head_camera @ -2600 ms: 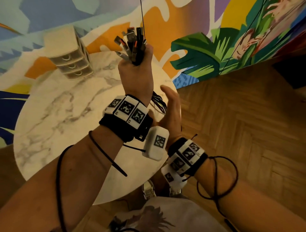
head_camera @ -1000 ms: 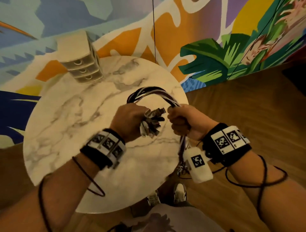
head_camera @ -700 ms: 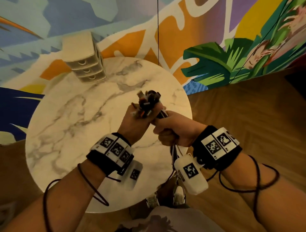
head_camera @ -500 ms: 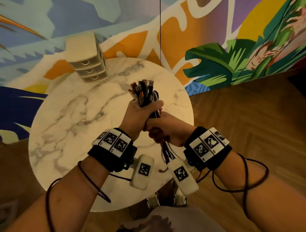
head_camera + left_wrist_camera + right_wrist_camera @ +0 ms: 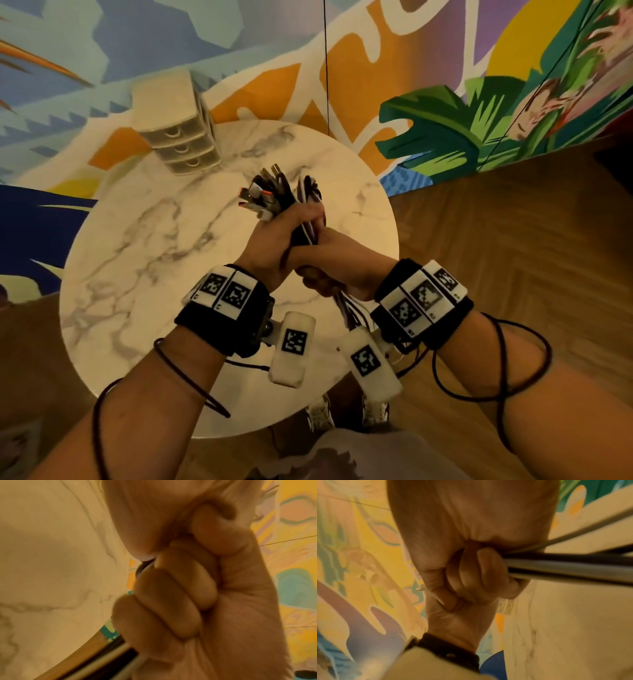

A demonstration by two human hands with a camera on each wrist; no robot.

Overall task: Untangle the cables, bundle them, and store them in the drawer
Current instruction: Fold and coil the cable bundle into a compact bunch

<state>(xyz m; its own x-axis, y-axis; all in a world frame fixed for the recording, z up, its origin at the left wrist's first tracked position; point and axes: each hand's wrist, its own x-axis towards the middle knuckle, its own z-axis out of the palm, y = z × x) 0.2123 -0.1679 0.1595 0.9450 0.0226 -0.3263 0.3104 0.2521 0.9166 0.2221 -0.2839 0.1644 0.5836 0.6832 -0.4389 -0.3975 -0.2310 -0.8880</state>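
A bundle of black, white and grey cables is held upright over the marble table. Its connector ends fan out above my left hand, which grips the bundle in a fist. My right hand grips the same cables just below, pressed against the left one. The loose lengths hang down past the table's edge. In the left wrist view the curled fingers hide most of the cables. In the right wrist view the cables run out from the closed fingers.
A small beige three-drawer unit, all drawers closed, stands at the table's far left edge. A painted wall rises behind the table and wooden floor lies to the right. My shoes show below the table's near edge.
My left hand has swung the connector ends from pointing down to pointing up. Both hands have come together, closing the arched loop into one straight bundle.
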